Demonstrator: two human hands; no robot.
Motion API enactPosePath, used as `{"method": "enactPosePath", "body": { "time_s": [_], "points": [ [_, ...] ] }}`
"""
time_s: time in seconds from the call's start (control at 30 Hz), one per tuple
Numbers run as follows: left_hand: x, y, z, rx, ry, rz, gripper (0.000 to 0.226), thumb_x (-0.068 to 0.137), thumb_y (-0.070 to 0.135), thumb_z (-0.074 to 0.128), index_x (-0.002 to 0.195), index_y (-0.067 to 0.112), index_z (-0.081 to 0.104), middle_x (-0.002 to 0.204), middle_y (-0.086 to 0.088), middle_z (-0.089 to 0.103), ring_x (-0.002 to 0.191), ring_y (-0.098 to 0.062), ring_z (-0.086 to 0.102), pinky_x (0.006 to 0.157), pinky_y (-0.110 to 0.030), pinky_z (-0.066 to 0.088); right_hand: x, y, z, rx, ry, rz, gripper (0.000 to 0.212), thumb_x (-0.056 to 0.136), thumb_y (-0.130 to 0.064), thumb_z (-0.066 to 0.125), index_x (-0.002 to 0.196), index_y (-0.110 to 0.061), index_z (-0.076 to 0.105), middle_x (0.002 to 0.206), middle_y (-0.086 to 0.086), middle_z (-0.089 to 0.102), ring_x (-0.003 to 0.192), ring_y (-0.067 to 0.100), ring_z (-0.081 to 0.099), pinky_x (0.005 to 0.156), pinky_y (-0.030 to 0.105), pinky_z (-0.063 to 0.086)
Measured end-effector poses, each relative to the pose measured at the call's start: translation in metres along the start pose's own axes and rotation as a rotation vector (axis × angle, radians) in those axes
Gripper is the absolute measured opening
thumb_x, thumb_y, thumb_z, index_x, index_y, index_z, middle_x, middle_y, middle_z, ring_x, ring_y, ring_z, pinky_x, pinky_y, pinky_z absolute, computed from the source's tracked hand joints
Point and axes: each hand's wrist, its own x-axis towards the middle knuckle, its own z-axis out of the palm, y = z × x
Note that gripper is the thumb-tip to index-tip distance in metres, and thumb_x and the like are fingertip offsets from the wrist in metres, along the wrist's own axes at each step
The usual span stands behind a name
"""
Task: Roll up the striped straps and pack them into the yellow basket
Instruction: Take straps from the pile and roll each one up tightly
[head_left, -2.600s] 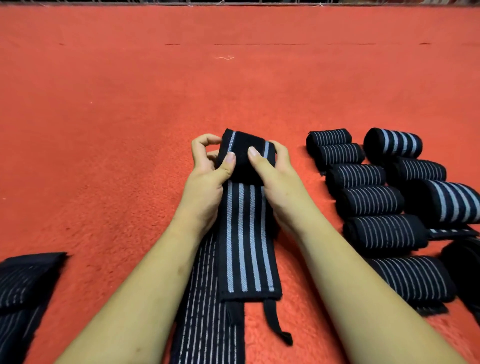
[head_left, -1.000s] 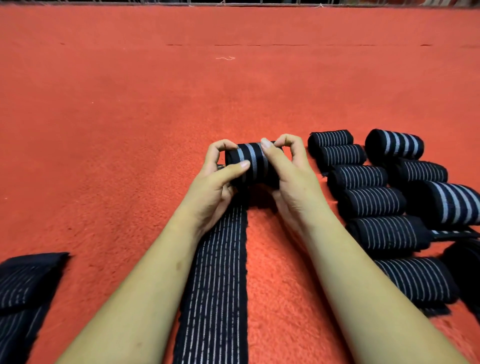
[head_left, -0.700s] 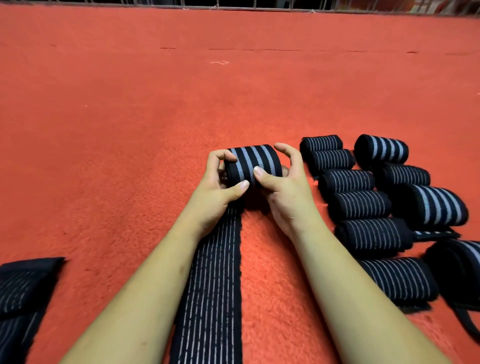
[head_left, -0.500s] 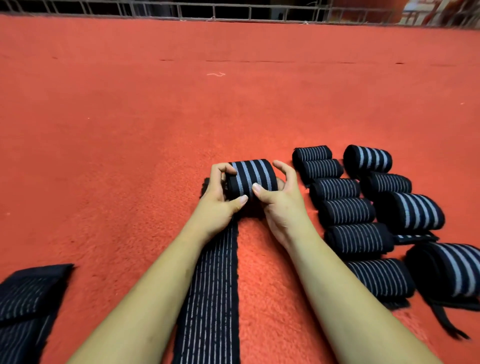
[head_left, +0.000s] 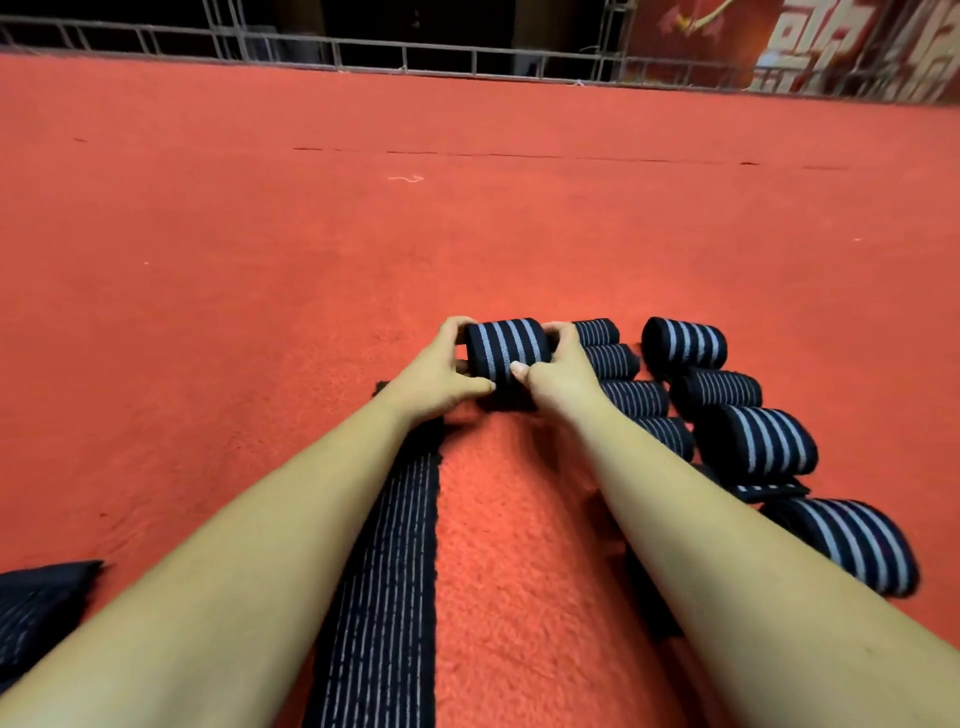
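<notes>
The carpet (head_left: 260, 260) is seen to be a matt red pile — short and fuzzy, coarser and slightly clumped nearer the camera, and crossed farther off by a thin dark seam. The roll (head_left: 506, 349) is made of thick woven cloth, dark with pale bands, matt and finely ribbed along the weave. The same webbing is found in the flat strap (head_left: 387, 571), where the pale lines are thin and look stitched, and the edges are slightly fuzzy. The other rolls (head_left: 753, 441) are of like cloth — all matt. A limp white thread (head_left: 406, 179) is laid on the pile. The railing (head_left: 405, 54) is formed of grey metal bars, dull in finish.
</notes>
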Motion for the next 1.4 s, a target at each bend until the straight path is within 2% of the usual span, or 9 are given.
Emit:
{"method": "enactPosePath", "body": {
  "time_s": [0.27, 0.47, 0.6, 0.7, 0.87, 0.97, 1.1, 1.2, 1.4],
  "points": [
    [-0.003, 0.008, -0.008, 0.353, 0.022, -0.039, 0.087, 0.082, 0.012, 0.078, 0.153, 0.008, 0.027, 0.155, -0.013, 0.039, 0.142, -0.022, 0.039, 0.114, -0.025, 0.028, -0.012, -0.007, -0.006, -0.356, 0.015, 0.013, 0.051, 0.089, -0.013, 0.059, 0.136, -0.005, 0.041, 0.130, 0.017, 0.055, 0.120, 0.032, 0.054, 0.095, 0.030, 0.040],
    [-0.074, 0.027, -0.077, 0.294, 0.147, -0.109, 0.023, 0.089, 0.005, 0.069, 0.109, 0.013, 0.063, 0.112, -0.009, 0.068, 0.112, -0.025, 0.064, 0.100, -0.033, 0.048, -0.055, -0.052, -0.002, -0.378, 0.010, -0.101, 0.045, 0.083, -0.006, 0.053, 0.128, -0.006, 0.053, 0.125, 0.017, 0.057, 0.114, 0.031, 0.055, 0.094, 0.033, 0.044],
    [-0.149, 0.029, -0.123, 0.340, 0.288, -0.216, 0.011, 0.091, 0.007, 0.067, 0.101, 0.010, 0.069, 0.097, -0.006, 0.069, 0.085, -0.014, 0.059, 0.069, -0.015, 0.043, -0.097, -0.078, 0.036, -0.354, -0.175, -0.086, 0.041, 0.083, 0.000, 0.059, 0.124, -0.002, 0.059, 0.120, 0.020, 0.064, 0.109, 0.034, 0.062, 0.086, 0.033, 0.048],
    [-0.207, 0.015, -0.158, 0.410, 0.356, -0.329, 0.007, 0.090, 0.007, 0.068, 0.092, 0.013, 0.069, 0.097, -0.009, 0.070, 0.086, -0.018, 0.060, 0.069, -0.022, 0.043, -0.135, -0.093, 0.077, -0.321, -0.313, -0.089, 0.040, 0.082, -0.005, 0.070, 0.121, -0.003, 0.062, 0.109, 0.014, 0.064, 0.101, 0.028, 0.064, 0.081, 0.029, 0.047],
    [-0.289, -0.024, -0.203, 0.598, 0.466, -0.703, 0.058, 0.082, 0.034, 0.079, 0.126, 0.004, 0.058, 0.128, -0.024, 0.059, 0.118, -0.036, 0.057, 0.096, -0.035, 0.045, -0.193, -0.097, 0.137, -0.318, -0.467, -0.174, 0.040, 0.081, -0.006, 0.070, 0.120, -0.007, 0.061, 0.110, 0.013, 0.064, 0.095, 0.027, 0.065, 0.078, 0.031, 0.050],
    [-0.323, -0.042, -0.197, 0.643, 0.409, -0.900, 0.075, 0.077, 0.057, 0.077, 0.123, 0.001, 0.057, 0.131, -0.026, 0.057, 0.123, -0.041, 0.053, 0.096, -0.037, 0.045, -0.218, -0.088, 0.168, -0.286, -0.563, -0.147, 0.043, 0.078, -0.009, 0.078, 0.117, -0.004, 0.061, 0.105, 0.015, 0.065, 0.084, 0.023, 0.060, 0.074, 0.031, 0.048],
    [-0.342, -0.039, -0.177, 0.430, 0.568, -0.596, 0.021, 0.086, 0.023, 0.077, 0.084, 0.010, 0.061, 0.087, -0.011, 0.068, 0.088, -0.029, 0.066, 0.067, -0.032, 0.042, -0.240, -0.083, 0.184, -0.178, -0.613, -0.084, 0.047, 0.075, -0.021, 0.085, 0.113, -0.007, 0.063, 0.095, 0.008, 0.063, 0.085, 0.021, 0.059, 0.073, 0.029, 0.045],
    [-0.347, -0.008, -0.162, 0.037, 0.478, -0.326, 0.015, 0.091, 0.005, 0.068, 0.082, 0.015, 0.062, 0.063, 0.008, 0.058, 0.056, -0.010, 0.048, 0.050, -0.020, 0.037, -0.245, -0.090, 0.172, 0.101, -0.639, 0.007, 0.041, 0.076, -0.021, 0.086, 0.109, -0.012, 0.063, 0.081, 0.002, 0.066, 0.073, 0.017, 0.062, 0.062, 0.030, 0.050],
    [-0.327, 0.040, -0.138, -0.323, 0.294, -0.123, 0.009, 0.093, 0.003, 0.059, 0.092, 0.011, 0.062, 0.078, 0.002, 0.061, 0.071, -0.013, 0.055, 0.063, -0.022, 0.045, -0.238, -0.118, 0.108, 0.351, -0.644, -0.029, 0.009, 0.084, -0.016, 0.078, 0.089, -0.017, 0.071, 0.086, 0.006, 0.064, 0.076, 0.017, 0.060, 0.064, 0.029, 0.045]
  ]
}}
